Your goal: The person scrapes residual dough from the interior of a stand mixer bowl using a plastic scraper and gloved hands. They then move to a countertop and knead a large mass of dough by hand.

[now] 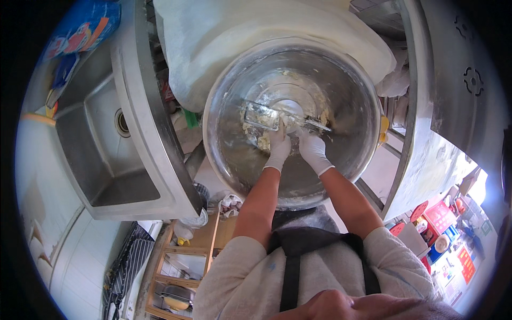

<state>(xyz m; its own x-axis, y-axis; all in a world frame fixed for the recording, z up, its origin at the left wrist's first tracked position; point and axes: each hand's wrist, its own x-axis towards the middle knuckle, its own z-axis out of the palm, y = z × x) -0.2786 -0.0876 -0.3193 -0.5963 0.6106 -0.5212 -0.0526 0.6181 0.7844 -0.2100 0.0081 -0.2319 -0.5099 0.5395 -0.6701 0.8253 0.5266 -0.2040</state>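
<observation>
Both my hands wear thin white gloves and reach down into a large round metal mixing bowl (356,156). A two-armed metal blade (261,115) lies across its bottom, smeared with pale dough. My left hand (279,147) grips the inner end of the left arm of the blade, one finger along its face. Close beside it, my right hand (313,149) is at the inner end of the right blade arm (318,124), its fingers curled and partly hidden. Wet dough scraps (264,142) lie below the left blade arm, and more cling to the bowl's floor and wall.
A stainless steel sink (132,176) stands on the left. Pale sheeting (256,24) drapes behind the bowl. At the right is a metal worktop (424,168). A wooden shelf (186,276) with bowls is low on the left, and several packages (440,218) sit at lower right.
</observation>
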